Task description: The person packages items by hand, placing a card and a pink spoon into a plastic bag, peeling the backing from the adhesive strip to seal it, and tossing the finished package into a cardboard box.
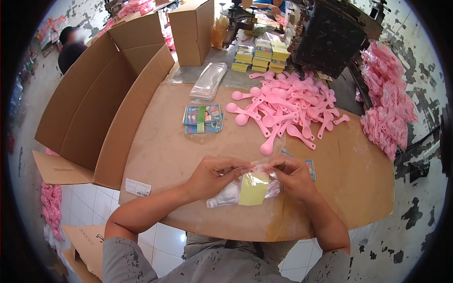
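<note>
My left hand point(219, 175) and my right hand point(292, 177) pinch the top edge of a clear plastic bag point(272, 189) between thumbs and fingertips. A pale yellow card point(254, 191) shows through the bag, and a bit of pink is visible near my fingertips. Under it lie more clear plastic bags point(222, 195) on the cardboard-covered table. Partly hidden behind my right hand are blue printed cards point(309, 170). Farther out, a banded stack of blue cards point(203, 119) lies beside a heap of pink plastic measuring spoons point(288, 104).
A large open cardboard box point(118, 118) stands at the left. A stack of clear bags point(208, 81), an upright carton point(191, 35) and card bundles point(262, 54) sit at the back. Bagged pink spoons point(387, 101) hang at the right beside a dark machine point(328, 37). Another person point(71, 49) is far left.
</note>
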A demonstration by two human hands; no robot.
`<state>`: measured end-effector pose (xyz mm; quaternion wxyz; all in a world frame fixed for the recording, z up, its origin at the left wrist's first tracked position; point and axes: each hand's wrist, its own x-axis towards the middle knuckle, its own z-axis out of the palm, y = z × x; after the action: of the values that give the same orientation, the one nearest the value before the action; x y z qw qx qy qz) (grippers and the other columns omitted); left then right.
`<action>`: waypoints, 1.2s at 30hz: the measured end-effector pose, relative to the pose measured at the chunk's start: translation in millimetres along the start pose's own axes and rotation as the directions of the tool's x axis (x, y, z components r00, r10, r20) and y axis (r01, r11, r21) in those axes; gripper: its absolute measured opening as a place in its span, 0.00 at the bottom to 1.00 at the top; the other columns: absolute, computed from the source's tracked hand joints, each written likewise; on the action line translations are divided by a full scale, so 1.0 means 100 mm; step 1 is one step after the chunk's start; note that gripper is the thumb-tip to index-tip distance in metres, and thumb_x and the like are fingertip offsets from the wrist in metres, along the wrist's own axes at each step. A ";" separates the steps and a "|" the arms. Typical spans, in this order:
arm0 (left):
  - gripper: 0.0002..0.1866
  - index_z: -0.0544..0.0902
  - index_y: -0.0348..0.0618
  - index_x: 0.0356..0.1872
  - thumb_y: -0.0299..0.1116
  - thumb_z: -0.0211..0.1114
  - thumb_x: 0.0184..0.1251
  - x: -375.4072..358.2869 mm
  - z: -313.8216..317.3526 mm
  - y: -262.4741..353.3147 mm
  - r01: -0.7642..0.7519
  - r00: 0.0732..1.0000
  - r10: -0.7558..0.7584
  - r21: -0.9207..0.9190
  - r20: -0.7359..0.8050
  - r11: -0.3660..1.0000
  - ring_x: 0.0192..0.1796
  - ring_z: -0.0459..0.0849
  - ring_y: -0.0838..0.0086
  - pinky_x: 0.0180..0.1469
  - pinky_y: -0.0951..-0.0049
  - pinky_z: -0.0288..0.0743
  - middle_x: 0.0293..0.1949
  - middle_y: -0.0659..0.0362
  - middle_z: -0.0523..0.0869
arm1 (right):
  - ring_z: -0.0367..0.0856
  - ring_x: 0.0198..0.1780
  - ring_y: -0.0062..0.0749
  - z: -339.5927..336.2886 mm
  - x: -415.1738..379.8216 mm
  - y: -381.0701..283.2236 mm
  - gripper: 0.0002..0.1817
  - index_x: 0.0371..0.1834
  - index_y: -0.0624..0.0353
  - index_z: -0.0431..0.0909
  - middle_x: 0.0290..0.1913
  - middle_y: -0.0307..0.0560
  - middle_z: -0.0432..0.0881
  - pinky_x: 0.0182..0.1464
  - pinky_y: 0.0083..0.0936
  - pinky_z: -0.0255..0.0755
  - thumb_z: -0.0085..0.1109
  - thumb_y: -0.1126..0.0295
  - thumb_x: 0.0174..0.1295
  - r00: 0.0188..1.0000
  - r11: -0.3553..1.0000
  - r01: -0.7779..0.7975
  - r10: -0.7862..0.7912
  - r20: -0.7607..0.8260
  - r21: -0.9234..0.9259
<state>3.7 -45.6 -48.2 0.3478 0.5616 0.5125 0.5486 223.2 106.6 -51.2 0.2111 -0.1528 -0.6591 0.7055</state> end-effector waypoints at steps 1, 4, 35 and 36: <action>0.11 0.90 0.38 0.55 0.23 0.68 0.76 0.01 0.00 -0.06 -0.040 0.999 0.040 -0.003 0.011 0.999 0.40 0.91 0.81 0.44 0.76 0.86 0.46 0.57 0.94 | 0.84 0.50 0.20 -0.02 0.00 -0.01 0.09 0.51 0.65 0.88 0.50 0.42 0.87 0.52 0.21 0.78 0.64 0.80 0.72 1.000 0.999 0.020 -0.020 0.003 -0.038; 0.12 0.90 0.39 0.56 0.22 0.67 0.76 0.01 -0.04 -0.04 -0.004 0.998 0.005 -0.013 0.060 1.000 0.42 0.91 0.80 0.46 0.76 0.86 0.48 0.56 0.94 | 0.83 0.50 0.20 -0.07 0.00 -0.07 0.09 0.50 0.65 0.90 0.49 0.41 0.86 0.52 0.20 0.77 0.63 0.81 0.71 0.999 0.990 0.030 -0.026 0.027 -0.139; 0.20 0.77 0.35 0.69 0.27 0.64 0.80 -0.01 -0.09 -0.08 0.324 0.911 -0.275 -0.121 0.307 0.938 0.60 0.87 0.70 0.63 0.69 0.82 0.60 0.54 0.87 | 0.83 0.42 0.18 0.06 -0.06 -0.31 0.11 0.55 0.65 0.84 0.41 0.37 0.88 0.47 0.20 0.77 0.67 0.74 0.72 0.997 0.995 0.055 -0.050 0.058 -0.085; 0.20 0.77 0.35 0.68 0.29 0.65 0.80 -0.01 -0.15 -0.07 0.322 0.936 -0.285 -0.172 0.206 0.931 0.56 0.88 0.71 0.60 0.69 0.83 0.56 0.55 0.87 | 0.83 0.43 0.19 0.03 -0.06 -0.33 0.12 0.56 0.64 0.84 0.42 0.38 0.88 0.48 0.21 0.78 0.66 0.74 0.73 0.998 0.984 0.053 -0.045 0.051 -0.168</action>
<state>-12.3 -48.0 -52.8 0.5283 0.4833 0.5017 0.4854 229.8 102.2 -18.3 0.1991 -0.1373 -0.7250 0.6449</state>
